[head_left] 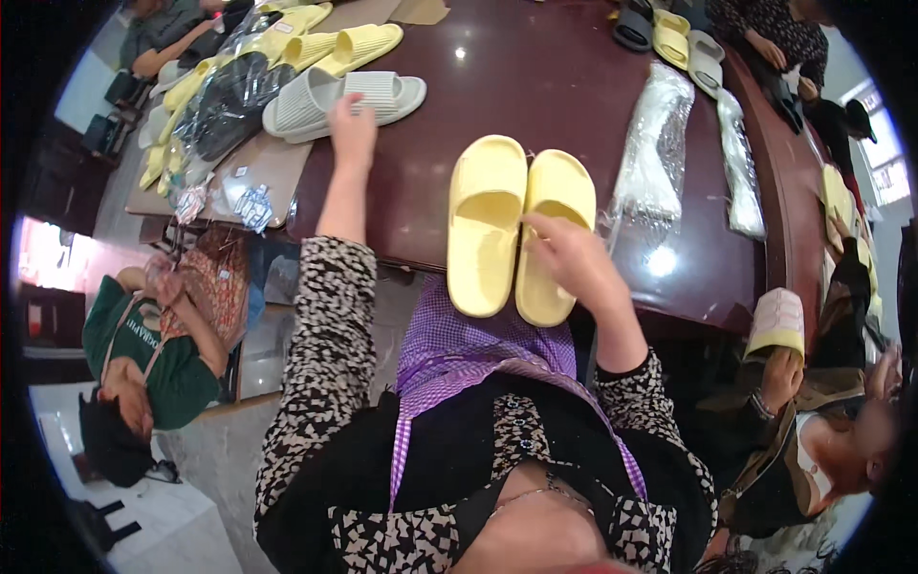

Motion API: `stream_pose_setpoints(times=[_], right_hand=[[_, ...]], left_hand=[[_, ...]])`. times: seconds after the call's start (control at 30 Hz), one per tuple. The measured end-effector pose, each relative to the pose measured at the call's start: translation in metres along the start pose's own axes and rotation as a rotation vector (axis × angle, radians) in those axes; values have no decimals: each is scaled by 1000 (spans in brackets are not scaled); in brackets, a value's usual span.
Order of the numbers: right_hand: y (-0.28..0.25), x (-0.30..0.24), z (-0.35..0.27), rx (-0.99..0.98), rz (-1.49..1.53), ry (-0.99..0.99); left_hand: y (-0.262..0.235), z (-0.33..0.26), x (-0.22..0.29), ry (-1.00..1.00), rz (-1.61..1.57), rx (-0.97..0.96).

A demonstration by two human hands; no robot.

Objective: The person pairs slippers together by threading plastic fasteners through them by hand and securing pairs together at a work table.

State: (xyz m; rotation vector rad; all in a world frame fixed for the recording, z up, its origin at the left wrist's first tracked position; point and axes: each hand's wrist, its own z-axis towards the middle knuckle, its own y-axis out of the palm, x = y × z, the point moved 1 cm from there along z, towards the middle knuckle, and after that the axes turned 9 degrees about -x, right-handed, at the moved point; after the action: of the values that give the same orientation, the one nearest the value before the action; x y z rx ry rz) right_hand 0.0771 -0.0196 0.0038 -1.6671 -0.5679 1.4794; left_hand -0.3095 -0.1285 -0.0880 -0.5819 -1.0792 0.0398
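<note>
A pair of yellow slippers [485, 273] lies side by side before me, toes pointing away, heels over the table's near edge. Across the right slipper of the pair reaches my right hand [579, 268]. Its fingers are bent together at the gap between the two straps; what they pinch, if anything, is hidden. Farther off to the left, my left hand [353, 134] is at a pair of grey ribbed slippers [298, 103] lying sideways. Its fingers look apart and slightly blurred, over the slippers with no clear grip on them.
At the left lie more yellow slippers [359, 46] and a dark bundle in clear plastic [225, 105]. Clear-wrapped white bundles [654, 143] rest on the dark red table [535, 91] at right. Several people sit around; one holds a pink-and-yellow piece [776, 323].
</note>
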Motion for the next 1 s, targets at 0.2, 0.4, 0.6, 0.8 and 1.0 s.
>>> stream_pose_setpoints(times=[0.2,0.4,0.6,0.8,1.0], right_hand=[[25,4,9,182,-332,33],[33,31,10,212,-318,104],[-76,58,-20,556,-536,208],[-278,205,-78,818,-1018,582],[-229,142,-88,927,-393,285]], left_hand=[[13,10,13,-263,-344,-210],[10,-4,1,-264,-578,-176],[16,-30,30,-212,-563,-250],[31,-72,96,-133,-657,-332],[54,-128,155,-81,-608,-509]])
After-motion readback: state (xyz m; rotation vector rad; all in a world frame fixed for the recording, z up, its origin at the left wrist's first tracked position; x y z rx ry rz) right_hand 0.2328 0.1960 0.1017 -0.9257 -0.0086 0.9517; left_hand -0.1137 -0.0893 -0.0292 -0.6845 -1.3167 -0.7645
